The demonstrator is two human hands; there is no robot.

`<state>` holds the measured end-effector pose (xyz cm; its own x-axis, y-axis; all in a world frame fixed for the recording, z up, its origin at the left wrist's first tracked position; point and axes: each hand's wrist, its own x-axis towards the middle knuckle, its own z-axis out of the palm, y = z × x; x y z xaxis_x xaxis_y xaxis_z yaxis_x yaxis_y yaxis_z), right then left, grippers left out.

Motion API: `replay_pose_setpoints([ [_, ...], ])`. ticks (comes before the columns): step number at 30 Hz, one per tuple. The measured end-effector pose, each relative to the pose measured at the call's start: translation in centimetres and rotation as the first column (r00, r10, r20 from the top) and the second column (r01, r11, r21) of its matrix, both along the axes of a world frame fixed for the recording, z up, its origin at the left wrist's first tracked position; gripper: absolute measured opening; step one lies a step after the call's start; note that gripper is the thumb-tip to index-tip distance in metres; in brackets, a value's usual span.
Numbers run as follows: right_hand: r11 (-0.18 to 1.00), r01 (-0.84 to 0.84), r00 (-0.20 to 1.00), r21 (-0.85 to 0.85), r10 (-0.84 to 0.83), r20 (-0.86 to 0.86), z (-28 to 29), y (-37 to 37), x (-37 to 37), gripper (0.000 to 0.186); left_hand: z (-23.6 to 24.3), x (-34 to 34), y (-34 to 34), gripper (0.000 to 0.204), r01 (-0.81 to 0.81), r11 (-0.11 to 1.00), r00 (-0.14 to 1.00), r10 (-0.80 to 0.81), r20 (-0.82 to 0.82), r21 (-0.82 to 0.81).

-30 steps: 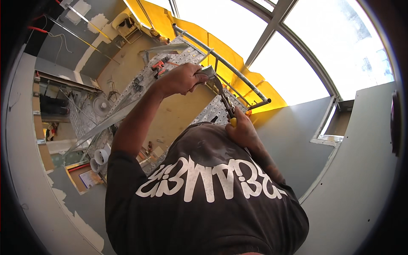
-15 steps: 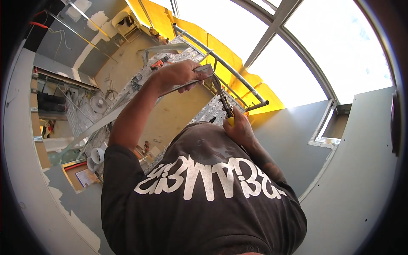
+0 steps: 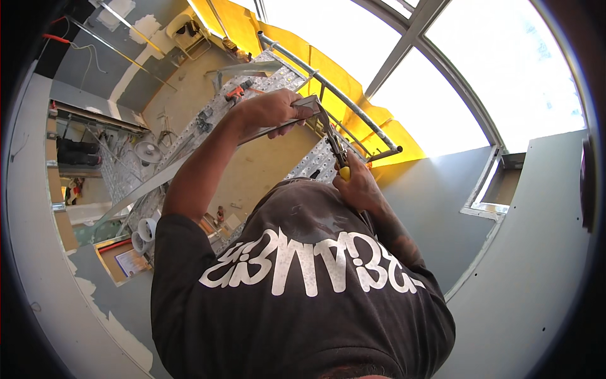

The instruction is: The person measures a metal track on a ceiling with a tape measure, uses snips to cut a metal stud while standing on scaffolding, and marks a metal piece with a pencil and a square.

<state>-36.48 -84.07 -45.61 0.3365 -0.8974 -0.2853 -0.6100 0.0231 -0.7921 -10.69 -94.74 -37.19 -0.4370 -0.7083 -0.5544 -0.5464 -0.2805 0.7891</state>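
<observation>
My left hand [image 3: 270, 112] is closed around a long, thin metal channel [image 3: 307, 107] near its end, thumb along the side. The channel runs back under my left forearm toward the lower left. In my right hand [image 3: 361, 184] is a pair of tin snips [image 3: 335, 144] with yellow on the handles, fingers wrapped round the grips. The jaws of the snips meet the channel's end, just right of my left fingertips. Whether the blades are closed through the metal is too small to tell.
Below lies a perforated metal scaffold platform [image 3: 278, 76], with an orange drill [image 3: 235, 94] on it. A tubular guard rail [image 3: 344, 96] runs beyond my hands, before yellow sheeting [image 3: 396, 136] and large windows. A grey wall [image 3: 435, 202] stands at right. White round pieces [image 3: 146, 228] sit lower left.
The channel's end and the snips have shifted slightly to the right together. Both hands keep the same holds.
</observation>
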Motion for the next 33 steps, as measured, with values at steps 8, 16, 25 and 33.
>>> replay_pose_setpoints([
  [8,0.997,-0.059,0.996,0.055,0.054,0.075,0.0,-0.1,-0.6,0.056,-3.9,0.0,-0.1,0.041,-0.05,0.991,0.994,0.037,-0.103,-0.128],
  [16,0.966,-0.073,0.994,0.247,0.051,0.094,1.5,-0.2,-2.4,0.038,-3.6,-0.4,-0.7,0.043,-0.118,0.99,0.993,0.119,0.013,-0.083],
  [25,0.977,-0.048,0.998,0.207,0.052,-0.019,3.7,0.4,-1.0,0.05,-4.2,-0.8,-0.2,0.053,-0.074,0.964,0.98,0.118,0.16,-0.257],
  [33,0.982,-0.055,0.997,0.183,0.065,-0.05,3.8,0.9,-1.0,0.052,-4.3,-1.9,1.4,0.061,0.012,0.906,0.92,0.155,0.36,-0.422],
])
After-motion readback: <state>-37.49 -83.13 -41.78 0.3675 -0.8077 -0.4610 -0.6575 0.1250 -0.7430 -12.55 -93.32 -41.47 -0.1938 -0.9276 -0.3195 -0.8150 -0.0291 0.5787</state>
